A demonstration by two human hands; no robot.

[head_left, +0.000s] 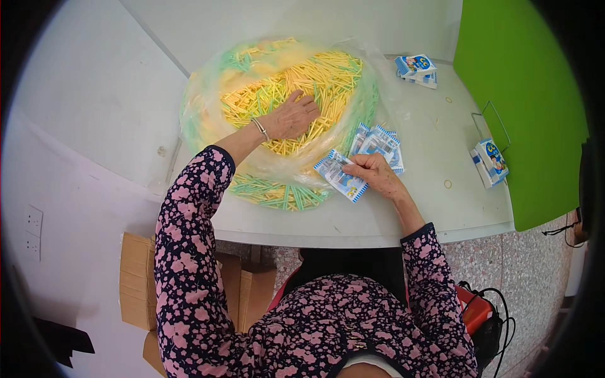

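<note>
A large clear plastic bag (pixel 208 107) lies spread wide on the table, full of thin yellow and green sticks (pixel 328 82). My left hand (pixel 292 117) is palm down on the heap inside it, with its fingers bent but apart; the fingertips are partly hidden. To the right of the bag, my right hand (pixel 377 175) pinches a blue-and-white packet (pixel 340 177) between thumb and fingers. Several similar small packets (pixel 382 143) overlap on the table just beyond that hand.
More blue-and-white packs (pixel 417 65) are stacked at the back right, and others (pixel 490 162) lean by a wire stand (pixel 495 120) at the green panel (pixel 523 120). A rubber band (pixel 448 184) lies on the white table (pixel 378 230). Cardboard boxes (pixel 137 277) stand below left.
</note>
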